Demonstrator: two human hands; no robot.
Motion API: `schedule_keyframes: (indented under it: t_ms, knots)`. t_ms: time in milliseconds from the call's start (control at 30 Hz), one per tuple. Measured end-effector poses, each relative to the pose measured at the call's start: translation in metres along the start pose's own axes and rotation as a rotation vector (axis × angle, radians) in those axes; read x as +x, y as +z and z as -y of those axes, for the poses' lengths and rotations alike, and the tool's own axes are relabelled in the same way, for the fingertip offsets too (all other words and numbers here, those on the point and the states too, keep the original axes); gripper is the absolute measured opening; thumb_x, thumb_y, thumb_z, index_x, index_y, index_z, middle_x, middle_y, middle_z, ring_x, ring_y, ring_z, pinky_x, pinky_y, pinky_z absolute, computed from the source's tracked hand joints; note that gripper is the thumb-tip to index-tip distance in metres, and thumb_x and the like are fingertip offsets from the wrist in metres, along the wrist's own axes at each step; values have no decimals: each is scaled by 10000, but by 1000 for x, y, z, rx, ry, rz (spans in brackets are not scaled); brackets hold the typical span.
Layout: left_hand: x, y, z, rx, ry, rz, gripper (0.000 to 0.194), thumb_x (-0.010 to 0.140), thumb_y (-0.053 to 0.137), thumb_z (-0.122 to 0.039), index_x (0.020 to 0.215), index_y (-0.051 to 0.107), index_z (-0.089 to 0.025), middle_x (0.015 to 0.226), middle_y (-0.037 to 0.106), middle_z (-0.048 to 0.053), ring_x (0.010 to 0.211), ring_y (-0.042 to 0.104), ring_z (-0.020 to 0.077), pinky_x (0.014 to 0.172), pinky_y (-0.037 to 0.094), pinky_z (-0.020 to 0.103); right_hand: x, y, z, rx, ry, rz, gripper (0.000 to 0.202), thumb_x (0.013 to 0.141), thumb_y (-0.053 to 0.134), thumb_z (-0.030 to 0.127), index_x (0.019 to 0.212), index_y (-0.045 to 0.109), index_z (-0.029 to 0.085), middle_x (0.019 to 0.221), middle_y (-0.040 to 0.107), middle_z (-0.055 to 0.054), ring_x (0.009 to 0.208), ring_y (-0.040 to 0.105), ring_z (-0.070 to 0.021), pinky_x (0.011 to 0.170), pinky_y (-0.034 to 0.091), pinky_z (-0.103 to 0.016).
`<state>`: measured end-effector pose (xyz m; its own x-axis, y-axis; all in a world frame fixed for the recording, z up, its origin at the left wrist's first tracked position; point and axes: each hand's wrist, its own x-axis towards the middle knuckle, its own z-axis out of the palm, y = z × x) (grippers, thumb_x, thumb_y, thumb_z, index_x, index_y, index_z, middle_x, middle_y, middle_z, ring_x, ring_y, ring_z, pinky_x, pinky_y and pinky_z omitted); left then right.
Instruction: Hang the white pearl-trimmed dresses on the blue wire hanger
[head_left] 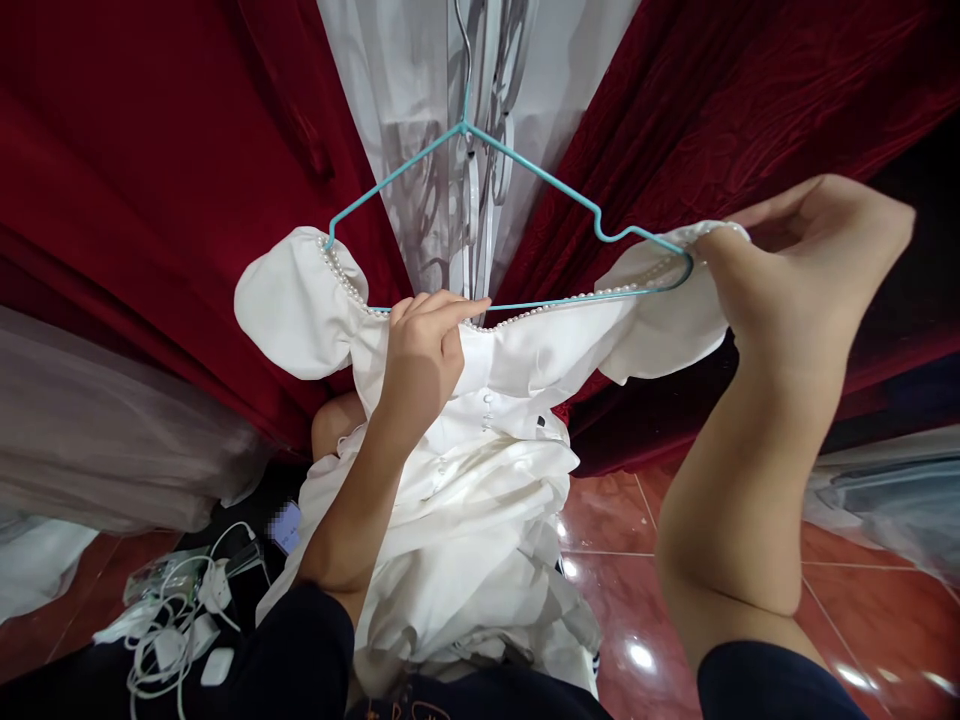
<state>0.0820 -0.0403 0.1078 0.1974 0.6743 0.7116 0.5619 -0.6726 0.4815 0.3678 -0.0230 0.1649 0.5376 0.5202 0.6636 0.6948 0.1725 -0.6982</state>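
Note:
A white dress [480, 380] with puffed sleeves and pearl trim along its neckline hangs on a light-blue wire hanger [532, 170]. Its skirt spills down over my lap. My left hand [427, 345] is closed over the neckline and the hanger's lower bar, with the index finger pointing along the bar. At the hanger's right end, my right hand [802, 240] pinches the pearl-edged top of the right sleeve [667, 320]; its fingertips are partly hidden behind the fabric. The left sleeve [289, 300] is looped over the hanger's other end.
Dark red curtains [187, 150] flank a white panel [420, 190] with white metal scrollwork. Lower left, tangled white cables [169, 625], chargers and a small white case [217, 667] lie on a black surface. Pale sheer fabric [112, 420] hangs at the left. The floor is red tile [615, 590].

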Motion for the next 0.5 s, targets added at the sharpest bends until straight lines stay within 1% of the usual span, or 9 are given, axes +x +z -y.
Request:
schedule_keyframes:
  t_ms: [100, 167, 233, 300, 400, 500]
  knots:
    - [1, 0, 1, 13, 0, 10, 449, 983, 493, 32, 1091, 842, -229, 1043, 803, -1, 888, 673, 183, 1006, 430, 382, -4, -5, -12, -10, 42, -20, 223, 542, 674, -50, 632, 664, 154, 527, 517, 60, 480, 400, -52, 512, 265, -255]
    - [2, 1, 2, 17, -9, 21, 455, 982, 490, 38, 1091, 841, -231, 1057, 803, -2, 893, 677, 183, 1012, 428, 386, -6, -7, -11, -12, 25, -28, 224, 534, 643, -41, 625, 655, 164, 517, 500, 65, 477, 385, -52, 509, 256, -250]
    - [2, 2, 2, 17, -21, 32, 462, 982, 486, 44, 1096, 838, -233, 1069, 805, -4, 905, 684, 181, 1019, 427, 385, -6, -8, -2, -8, -18, -7, 201, 559, 636, -20, 627, 651, 169, 533, 509, 61, 495, 396, -53, 519, 248, -247]
    - [2, 2, 2, 13, -25, 37, 452, 989, 492, 39, 1102, 835, -232, 1070, 807, -6, 909, 687, 179, 1023, 425, 384, -3, -6, 13, 0, -62, 46, 162, 609, 639, 8, 642, 651, 166, 574, 539, 51, 534, 423, -52, 547, 254, -254]
    - [1, 0, -2, -8, -16, 42, 435, 1004, 497, 20, 1107, 833, -235, 1057, 808, -2, 921, 695, 180, 1018, 425, 380, 2, 1, 35, -13, -148, 111, 118, 675, 630, 43, 670, 634, 160, 643, 559, 42, 595, 431, -46, 608, 277, -276]
    - [-1, -1, -6, 11, -30, 63, 456, 1007, 471, 10, 1115, 831, -249, 1066, 809, 0, 941, 702, 185, 1023, 429, 383, 2, 13, 53, 9, -202, 115, 173, 671, 598, 5, 647, 576, 175, 658, 533, 32, 611, 406, -49, 623, 258, -298]
